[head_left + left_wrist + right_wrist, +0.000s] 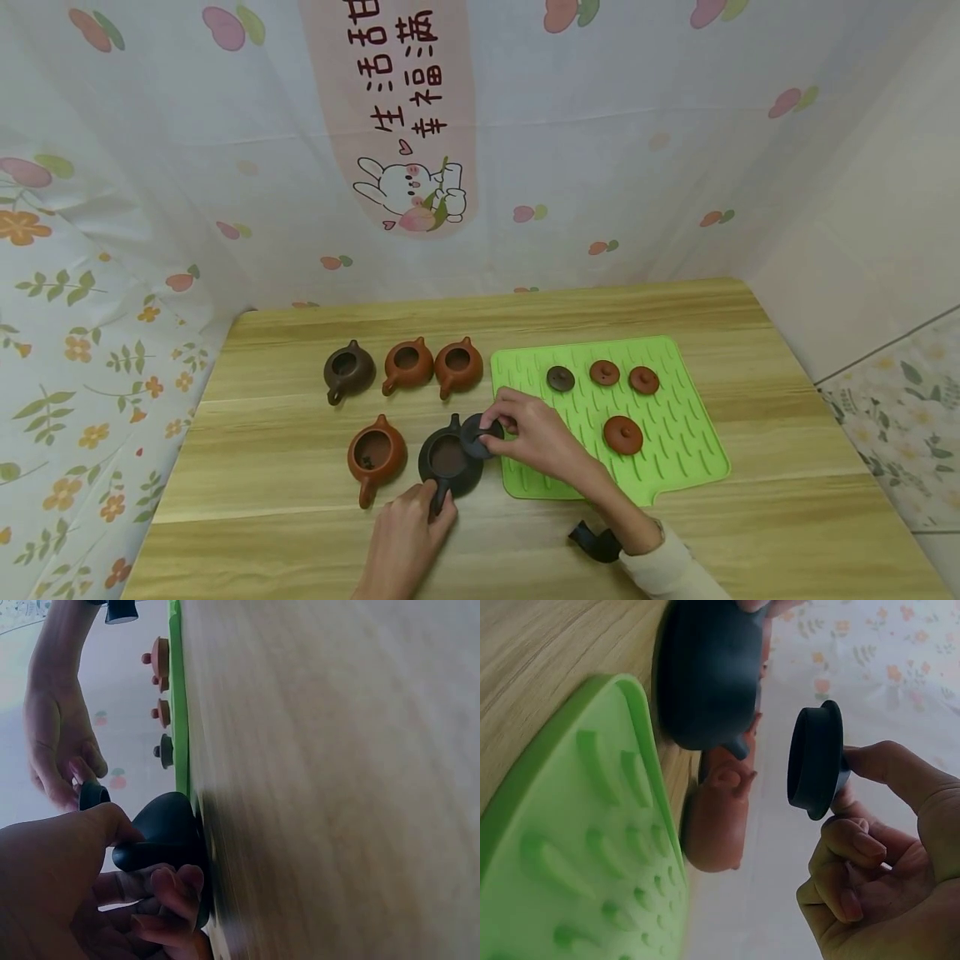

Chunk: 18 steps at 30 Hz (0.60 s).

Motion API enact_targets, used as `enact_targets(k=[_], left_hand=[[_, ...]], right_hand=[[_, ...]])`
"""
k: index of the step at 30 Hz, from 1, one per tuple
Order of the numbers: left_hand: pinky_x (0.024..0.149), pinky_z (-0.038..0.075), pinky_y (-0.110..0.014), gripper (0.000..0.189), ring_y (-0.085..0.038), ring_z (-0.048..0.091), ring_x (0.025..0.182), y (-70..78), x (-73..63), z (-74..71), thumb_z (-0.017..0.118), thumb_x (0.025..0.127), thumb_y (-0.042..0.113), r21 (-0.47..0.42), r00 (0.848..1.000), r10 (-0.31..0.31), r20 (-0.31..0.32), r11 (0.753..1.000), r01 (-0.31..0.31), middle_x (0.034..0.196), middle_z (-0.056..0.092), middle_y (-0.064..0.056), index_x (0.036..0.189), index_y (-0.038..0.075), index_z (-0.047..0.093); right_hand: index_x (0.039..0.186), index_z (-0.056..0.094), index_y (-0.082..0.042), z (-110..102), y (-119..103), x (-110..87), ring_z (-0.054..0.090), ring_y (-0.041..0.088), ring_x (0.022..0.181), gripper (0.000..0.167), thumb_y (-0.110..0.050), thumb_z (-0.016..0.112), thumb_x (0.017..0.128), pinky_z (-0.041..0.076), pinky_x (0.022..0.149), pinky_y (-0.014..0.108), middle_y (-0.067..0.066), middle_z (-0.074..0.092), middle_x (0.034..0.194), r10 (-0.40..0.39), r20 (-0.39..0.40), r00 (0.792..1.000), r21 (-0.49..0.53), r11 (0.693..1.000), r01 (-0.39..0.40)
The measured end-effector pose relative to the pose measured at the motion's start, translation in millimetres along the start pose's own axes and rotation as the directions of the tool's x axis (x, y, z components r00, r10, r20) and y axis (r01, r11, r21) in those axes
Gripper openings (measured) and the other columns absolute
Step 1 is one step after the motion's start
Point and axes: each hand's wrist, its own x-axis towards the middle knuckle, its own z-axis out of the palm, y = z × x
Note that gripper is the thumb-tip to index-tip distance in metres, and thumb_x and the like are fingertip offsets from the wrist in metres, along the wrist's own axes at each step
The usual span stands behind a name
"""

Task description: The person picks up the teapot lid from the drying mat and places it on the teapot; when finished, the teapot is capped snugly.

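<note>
A black teapot (467, 481) stands uncovered on the wooden table, its round opening facing up. My left hand (408, 533) grips its handle (139, 855) from the near side. Between thumb and fingers, my right hand (536, 433) pinches the knob of a black teapot lid (815, 760). In the head view the lid overlaps the right side of the teapot's rim; the right wrist view shows it raised apart from the pot, tilted on edge to that camera. Left of the black pot sits an orange-brown teapot (399, 458), also uncovered, with small dark bits inside.
Behind stand a dark brown teapot (362, 372) and two reddish teapots (424, 367) (472, 372), all lidless. A green mat (675, 400) at right holds a dark lid (560, 379) and several reddish lids (623, 435). A black object (596, 543) overlaps the right forearm.
</note>
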Motion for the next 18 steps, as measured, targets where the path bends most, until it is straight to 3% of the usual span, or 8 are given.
enact_targets(k=[18], left_hand=[[0.047,0.024,-0.016,0.033,0.002,0.032,0.050,1.3,0.8,-2.9,0.088,0.087,0.023,-0.022,0.999,-0.019,0.026,1.000,0.020,0.063,0.043,0.016,0.073,0.021,0.059]], right_hand=[[0.093,0.078,-0.012,18.1,-6.8,9.5,0.046,-0.002,0.076,0.011,-0.010,0.088,0.089,0.040,0.064,0.018,-0.007,0.055,0.085,-0.010,0.034,0.999,-0.071,0.997,0.012]])
